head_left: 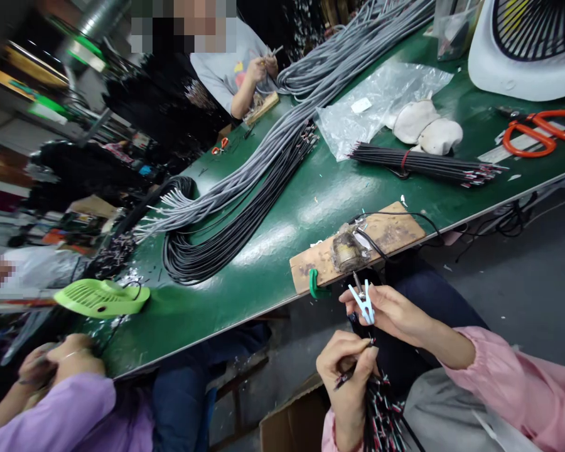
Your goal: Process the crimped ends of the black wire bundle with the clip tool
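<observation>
My left hand [346,373] is closed around a bundle of thin black cables [381,420] whose ends show red, white and black wires. One wire end pokes up between its thumb and fingertips. Just above, my right hand [395,314] pinches a light blue clothespin [365,302] near the table edge. A dark metal tip [358,282] sticks out from the board toward the clothespin; whether they touch I cannot tell. The wooden board [306,267] lies at the table edge, bearing a stained, roundish block [348,251]. A green hook-shaped piece [314,284] sits at its side.
Grey cables [263,166] and black cables [216,251] run along the green table [263,263]. A tied black cable bundle [419,164], orange scissors [530,141], white gloves [426,125] and a fan [513,69] lie right. Co-workers' hands [263,68] work opposite; a purple-sleeved person [85,408] sits left.
</observation>
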{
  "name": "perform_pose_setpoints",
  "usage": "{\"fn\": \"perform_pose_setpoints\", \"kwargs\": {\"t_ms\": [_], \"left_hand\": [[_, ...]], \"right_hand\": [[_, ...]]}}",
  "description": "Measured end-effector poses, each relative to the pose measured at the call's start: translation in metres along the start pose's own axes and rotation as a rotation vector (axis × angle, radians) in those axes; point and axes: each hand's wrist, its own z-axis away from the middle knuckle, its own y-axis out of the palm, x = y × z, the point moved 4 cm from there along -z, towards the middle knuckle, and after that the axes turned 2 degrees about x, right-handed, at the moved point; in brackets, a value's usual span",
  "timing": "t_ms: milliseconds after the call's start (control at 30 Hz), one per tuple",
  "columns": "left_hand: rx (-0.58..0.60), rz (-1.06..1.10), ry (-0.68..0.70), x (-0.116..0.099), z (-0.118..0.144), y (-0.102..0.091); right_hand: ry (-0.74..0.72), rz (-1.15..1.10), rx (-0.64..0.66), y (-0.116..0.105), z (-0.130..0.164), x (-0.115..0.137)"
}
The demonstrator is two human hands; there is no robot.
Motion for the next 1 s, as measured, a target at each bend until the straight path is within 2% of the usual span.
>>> {"fn": "perform_pose_setpoints", "kwargs": {"t_ms": [133, 233, 433, 533, 667, 733, 833, 933, 1000], "left_hand": [[-0.054, -0.159, 0.022, -0.005, -0.008, -0.002], [-0.042, -0.241, 0.032, -0.007, -0.012, 0.001], [-0.025, -0.153, -0.058, -0.004, -0.015, 0.006], [-0.034, -0.15, -0.067, -0.005, -0.015, 0.007], [-0.035, -0.179, -0.054, -0.007, -0.013, 0.006], [-0.026, -0.188, -0.067, -0.006, -0.01, 0.004], [0.012, -0.214, -0.167, 0.005, -0.004, 0.002], [0.051, -0.237, -0.335, 0.021, 0.003, 0.002], [0.053, -0.214, -0.401, 0.028, 0.006, 0.004]], "right_hand": [[-0.023, -0.052, -0.027, 0.002, -0.006, 0.0], [-0.051, -0.041, -0.031, 0.002, -0.008, 0.0], [-0.012, -0.061, 0.015, 0.002, -0.007, -0.002], [0.016, -0.089, 0.013, -0.007, -0.005, -0.008], [0.002, -0.062, -0.049, -0.029, 0.004, -0.015], [-0.024, 0.049, -0.087, -0.039, 0.012, -0.014], [-0.072, 0.378, -0.138, -0.046, 0.026, -0.006], [-0.16, 0.711, -0.134, -0.038, 0.037, 0.004], [-0.244, 0.878, -0.067, -0.023, 0.04, 0.01]]}}
